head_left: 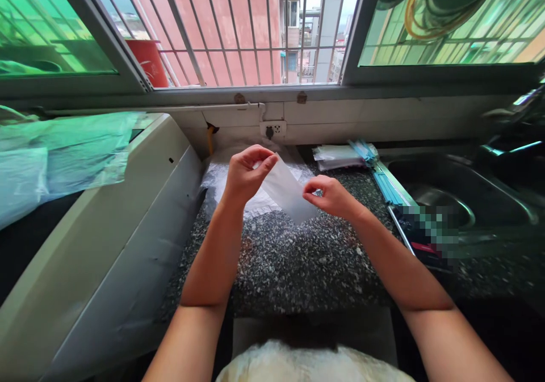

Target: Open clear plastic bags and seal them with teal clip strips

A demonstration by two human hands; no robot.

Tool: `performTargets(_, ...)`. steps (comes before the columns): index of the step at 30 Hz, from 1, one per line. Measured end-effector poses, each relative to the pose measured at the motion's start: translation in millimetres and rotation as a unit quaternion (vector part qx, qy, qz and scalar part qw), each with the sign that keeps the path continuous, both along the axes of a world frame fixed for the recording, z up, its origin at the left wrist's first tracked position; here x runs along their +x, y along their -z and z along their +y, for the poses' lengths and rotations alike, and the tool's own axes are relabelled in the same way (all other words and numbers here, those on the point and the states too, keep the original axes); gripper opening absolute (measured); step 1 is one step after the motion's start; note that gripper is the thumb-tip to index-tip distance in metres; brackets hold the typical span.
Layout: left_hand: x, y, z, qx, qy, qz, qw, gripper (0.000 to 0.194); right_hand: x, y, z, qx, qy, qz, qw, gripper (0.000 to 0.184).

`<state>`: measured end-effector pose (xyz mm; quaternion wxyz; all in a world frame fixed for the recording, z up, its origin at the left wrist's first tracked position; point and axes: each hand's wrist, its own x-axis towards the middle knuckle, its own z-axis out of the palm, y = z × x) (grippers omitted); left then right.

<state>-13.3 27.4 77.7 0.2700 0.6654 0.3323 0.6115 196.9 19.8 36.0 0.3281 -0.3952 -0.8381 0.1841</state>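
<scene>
A small translucent white plastic bag (287, 192) is held up in the air over the speckled dark countertop (298, 268). My left hand (251, 169) pinches its upper left corner between thumb and fingers. At its right edge, my right hand (326, 193) is closed with thumb and forefinger together on the bag. The bag hangs tilted, its lower end free. Behind and under my left hand lies a spread of clear plastic bags (217, 172) on the counter.
A stack of clear packets (338, 156) and a bundle of light blue strips (385, 183) lie beside the sink (464, 192) at right. A large pale appliance (140, 200) with plastic sheeting (85, 149) on top borders the left. A wall socket (273, 129) sits below the barred window.
</scene>
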Motion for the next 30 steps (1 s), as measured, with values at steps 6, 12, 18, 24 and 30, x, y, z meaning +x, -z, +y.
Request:
performTargets(6,8.3,-5.2,-12.7,0.024,0.026,0.079,0.996,0.018,-4.7,-8.1,-10.2,0.014,-0.006,0.054,0.998,0.015)
performTargets(12,16.7,-8.1,-22.8,0.050,0.049,0.114,0.991,0.015,-8.9,-11.6,-18.0,0.034,-0.011,0.086,0.996,0.016)
performTargets(18,15.4,-7.1,-21.1,0.058,0.036,0.089,0.994,0.015,-8.6,-12.3,-17.1,0.037,-0.018,0.075,0.996,0.015)
performTargets(24,18.9,-4.1,-19.5,0.048,0.051,0.083,0.994,0.012,-7.7,-14.8,-19.7,0.025,-0.020,0.087,0.996,0.014)
performTargets(30,21.6,-4.9,-23.0,0.038,0.063,0.096,0.993,0.012,-8.9,-16.4,-23.3,0.037,0.002,0.137,0.990,0.016)
